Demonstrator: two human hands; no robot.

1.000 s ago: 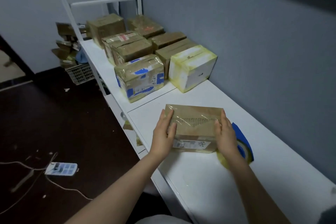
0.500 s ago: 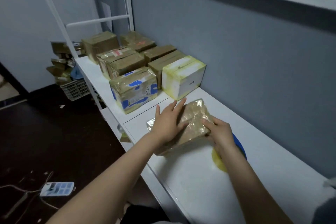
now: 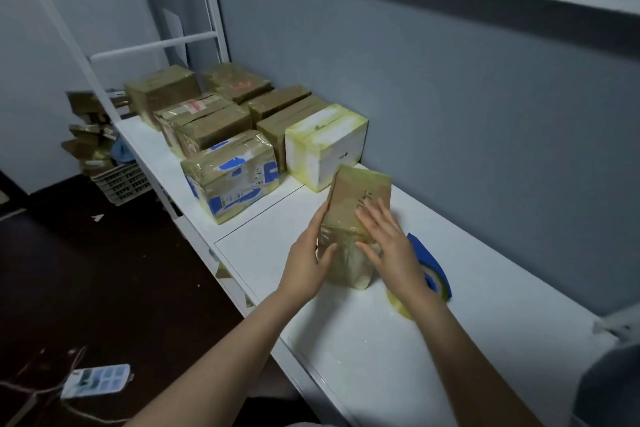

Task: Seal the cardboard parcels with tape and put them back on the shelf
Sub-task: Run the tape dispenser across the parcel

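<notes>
Parcel (image 3: 358,204): quarter turn is being finished. 1 s ago it was lying crosswise in front of the person. 0.5 s ago it was being swung diagonal. Now it is being held end-on.

- Position: it is being kept on the white shelf (image 3: 346,340), at the near end of the stored row. Its far end is just beside the white-and-yellow box (image 3: 325,146). Contact between the 2 cannot be told.
- Long axis: it is being pointed away from the person, toward the wall and slightly right. The handwritten top face is being kept upward. The glossy taped short end is being faced toward the camera.
- Left hand (image 3: 306,265): it is being pressed against the parcel's left side, fingers straight and thumb laid on the near end. It is released, not clenched.
- Right hand (image 3: 388,243): it is being laid palm-down on the top face, fingers straight and spread. It is released too, pressing only.
- Tape roll (image 3: 424,248): it is being left on the shelf, partly hidden under the right wrist, with neither hand on it.

Judgement: with the tape being left untouched and film already showing on the faces in view, sealing is probably being treated as done. The turn is likely lining the parcel up with the row for a push back beside the blue-patched box (image 3: 230,177).
</notes>
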